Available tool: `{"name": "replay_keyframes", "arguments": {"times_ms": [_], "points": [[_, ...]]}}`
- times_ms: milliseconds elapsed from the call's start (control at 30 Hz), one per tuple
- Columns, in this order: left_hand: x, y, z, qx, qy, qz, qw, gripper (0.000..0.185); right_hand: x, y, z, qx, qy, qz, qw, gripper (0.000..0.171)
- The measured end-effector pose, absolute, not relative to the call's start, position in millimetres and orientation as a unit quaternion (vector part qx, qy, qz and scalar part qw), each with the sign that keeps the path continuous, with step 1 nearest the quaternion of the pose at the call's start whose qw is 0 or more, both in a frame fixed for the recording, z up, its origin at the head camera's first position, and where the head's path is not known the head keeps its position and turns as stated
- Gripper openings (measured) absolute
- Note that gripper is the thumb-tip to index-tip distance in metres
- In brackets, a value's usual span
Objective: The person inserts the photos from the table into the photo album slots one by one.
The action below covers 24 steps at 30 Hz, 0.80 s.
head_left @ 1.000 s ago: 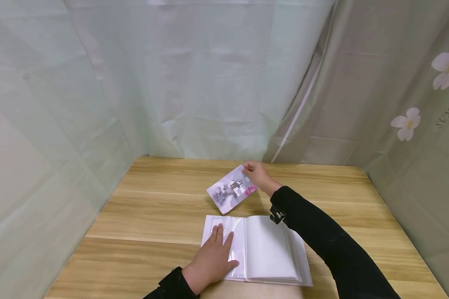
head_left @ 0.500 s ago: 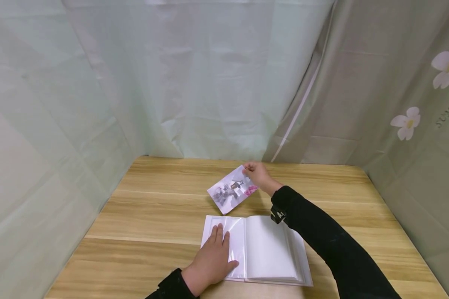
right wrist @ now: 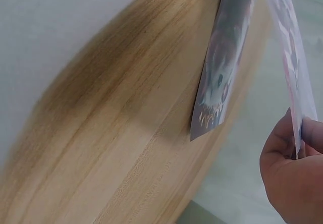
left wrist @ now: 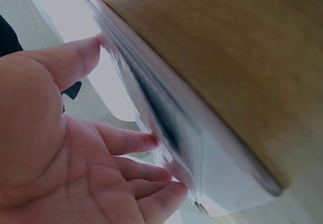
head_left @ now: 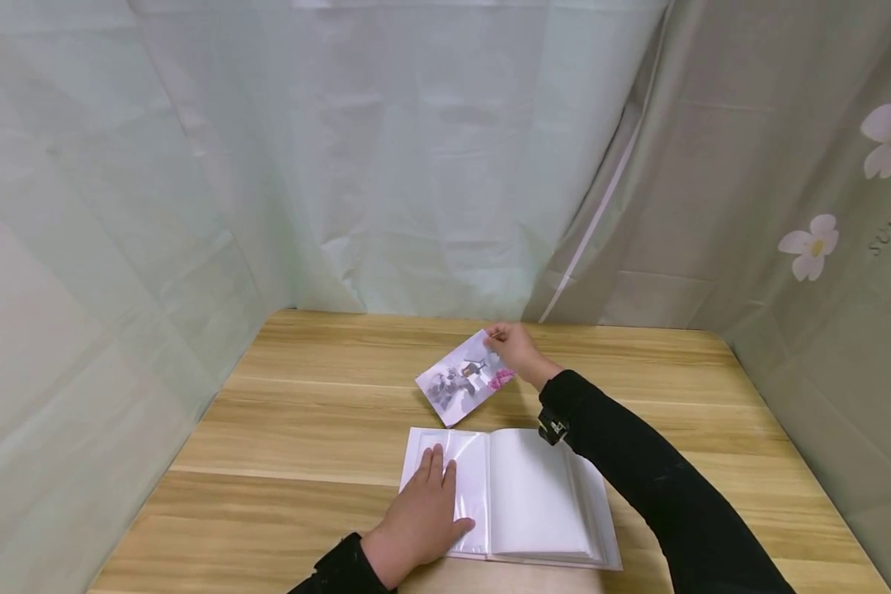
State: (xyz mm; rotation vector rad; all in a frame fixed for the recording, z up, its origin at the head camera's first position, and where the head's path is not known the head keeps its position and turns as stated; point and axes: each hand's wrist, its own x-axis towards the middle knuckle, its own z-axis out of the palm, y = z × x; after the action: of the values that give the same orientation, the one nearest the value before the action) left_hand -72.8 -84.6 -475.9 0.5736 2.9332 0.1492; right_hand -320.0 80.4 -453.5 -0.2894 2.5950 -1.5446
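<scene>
Photographs (head_left: pixel 465 376) hang pinched by their far corner in the right hand (head_left: pixel 516 351), lifted clear of the wooden table (head_left: pixel 304 412) behind the open album (head_left: pixel 535 495). In the right wrist view the fingers (right wrist: pixel 282 143) and thumb clamp the edge of one print (right wrist: pixel 290 57), while a second print (right wrist: pixel 224 67) sits closer to the wood; whether that one is also in the grip or lying loose is hard to tell from this angle. From the head view the printed side faces up, showing a grey picture with a pink patch near the hand.

Left hand (head_left: pixel 419 516) lies flat on the album's left page, fingers straight and spread, pressing down the clear plastic sleeve (head_left: pixel 469 487). Its wrist camera shows the fingertips (left wrist: pixel 151 141) touching the sleeve's edge, with the stacked pages beside them. The album rests near the table's front edge, just beside the raised photographs. Pale curtains (head_left: pixel 416 165) enclose the table; the right one carries a flower print (head_left: pixel 809 246).
</scene>
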Motion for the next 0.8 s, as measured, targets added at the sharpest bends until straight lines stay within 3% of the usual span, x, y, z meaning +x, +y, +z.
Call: {"name": "replay_keyframes", "arguments": {"times_ms": [800], "points": [[-73.1,-84.2,-478.2,0.194,0.978,0.038,0.063,0.084,-319.1,84.1,-453.7,-0.096,0.852,-0.512,0.059,0.014]]}}
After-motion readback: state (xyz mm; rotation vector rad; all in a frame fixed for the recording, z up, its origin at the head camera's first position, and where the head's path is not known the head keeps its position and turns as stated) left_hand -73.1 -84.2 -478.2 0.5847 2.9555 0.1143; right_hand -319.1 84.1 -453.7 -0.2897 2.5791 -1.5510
